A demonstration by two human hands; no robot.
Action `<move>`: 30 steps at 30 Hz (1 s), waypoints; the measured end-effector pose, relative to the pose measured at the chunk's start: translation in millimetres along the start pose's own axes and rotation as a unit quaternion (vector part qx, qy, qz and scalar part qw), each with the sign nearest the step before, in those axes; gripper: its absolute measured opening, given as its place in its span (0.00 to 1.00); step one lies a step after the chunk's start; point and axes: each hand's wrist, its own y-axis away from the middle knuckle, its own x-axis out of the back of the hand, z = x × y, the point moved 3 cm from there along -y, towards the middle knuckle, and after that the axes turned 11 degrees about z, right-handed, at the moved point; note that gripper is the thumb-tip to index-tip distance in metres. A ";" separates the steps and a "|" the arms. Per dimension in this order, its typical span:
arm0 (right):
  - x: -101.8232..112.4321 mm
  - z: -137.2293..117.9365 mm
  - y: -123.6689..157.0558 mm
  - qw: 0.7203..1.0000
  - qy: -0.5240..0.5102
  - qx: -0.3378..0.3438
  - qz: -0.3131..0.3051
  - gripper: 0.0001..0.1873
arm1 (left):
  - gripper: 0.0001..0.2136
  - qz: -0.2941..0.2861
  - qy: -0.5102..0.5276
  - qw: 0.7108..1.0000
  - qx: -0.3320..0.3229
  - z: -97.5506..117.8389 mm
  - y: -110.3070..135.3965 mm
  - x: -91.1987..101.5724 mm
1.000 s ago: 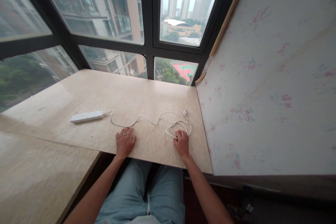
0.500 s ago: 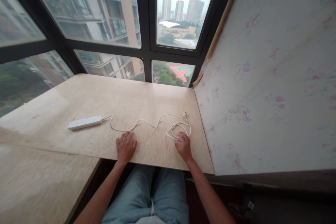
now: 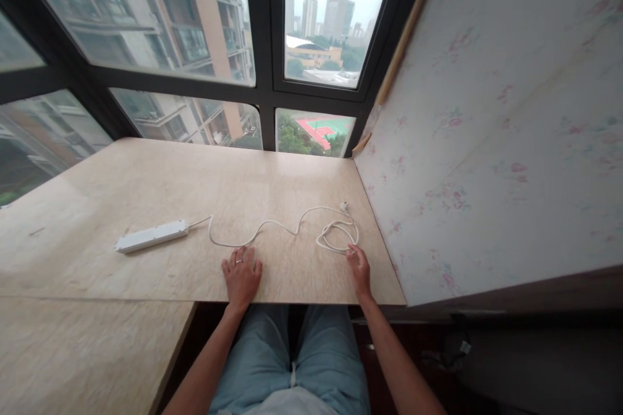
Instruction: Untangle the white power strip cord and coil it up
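A white power strip (image 3: 152, 237) lies on the left part of the beige stone-look sill (image 3: 160, 188). Its white power cord (image 3: 267, 223) runs right in loose waves and ends in a small coil with the plug (image 3: 344, 207) just behind it. My left hand (image 3: 243, 277), wearing a ring, rests palm down on the sill in front of the cord, fingers spread and holding nothing. At the near right edge of the coil, my right hand (image 3: 359, 270) has its thumb and fingers brought together on the cord.
Dark-framed windows (image 3: 265, 94) stand along the back of the sill. A flower-patterned wall (image 3: 487, 162) closes off the right side. Another beige slab (image 3: 87, 343) extends toward me at the left, and my legs (image 3: 292, 356) are close to the front edge.
My right hand has moved right, from over the coil to its near right edge, and its fingers have drawn together. The coil has shifted slightly right. The view has turned a little.
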 end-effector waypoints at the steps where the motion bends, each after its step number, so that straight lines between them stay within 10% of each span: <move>1: 0.5 0.5 1.3 1.000 -0.004 -0.024 0.010 0.23 | 0.20 0.001 0.004 1.000 0.000 -0.6 0.4 0.2; 12: -9.7 -19.8 -13.8 0.997 0.051 -0.027 0.041 0.24 | 0.19 -0.004 0.045 0.999 0.004 -5.1 3.5 4.1; 17: -15.2 -14.4 -30.5 0.973 0.227 0.015 0.047 0.22 | 0.18 -0.004 0.058 0.998 0.008 -6.3 3.4 5.4; 30: -21.4 -21.9 -81.4 0.901 0.423 -0.042 -0.086 0.18 | 0.18 -0.003 0.060 0.998 0.012 -5.6 1.8 5.8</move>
